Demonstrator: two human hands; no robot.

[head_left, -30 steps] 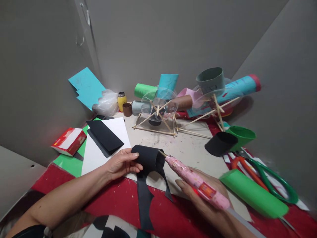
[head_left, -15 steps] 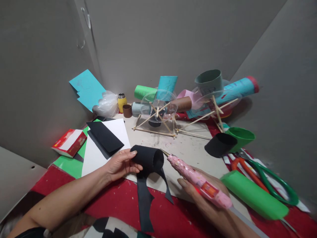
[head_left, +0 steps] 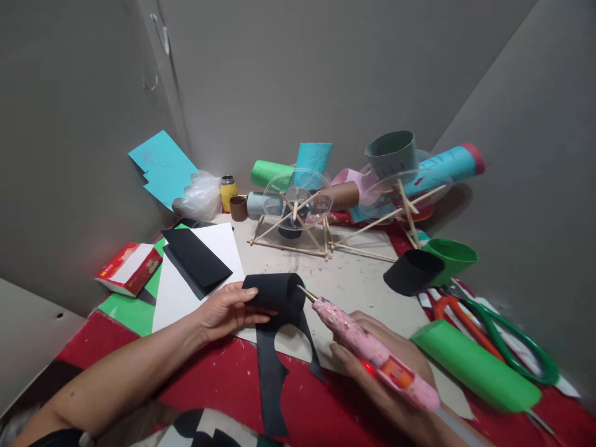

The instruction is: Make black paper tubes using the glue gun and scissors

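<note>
My left hand (head_left: 228, 310) pinches the left end of a rolled black paper tube (head_left: 272, 293), thumb on top and fingers beneath. A pink glue gun (head_left: 356, 335) with an orange switch is gripped in my right hand (head_left: 386, 379), and a small red light glows near its grip. Its metal tip meets the open right end of the tube, at or just inside the rim. Below the tube lies a black paper offcut (head_left: 272, 385) with curved cut edges. A folded black sheet (head_left: 200, 261) rests on white paper (head_left: 174, 310) left of my hand.
Behind stands a stick frame (head_left: 288, 248) with a clear plastic wheel carrying coloured paper tubes. At right are another black tube (head_left: 412, 273), a green tube (head_left: 477, 366) and scissors (head_left: 493, 335). A red box (head_left: 128, 270), yellow bottle (head_left: 228, 192) and plastic bag (head_left: 202, 195) sit at left.
The glue gun's tip has moved slightly left and down, from the tube's upper rim to its open end. The tube has turned a little in my left hand.
</note>
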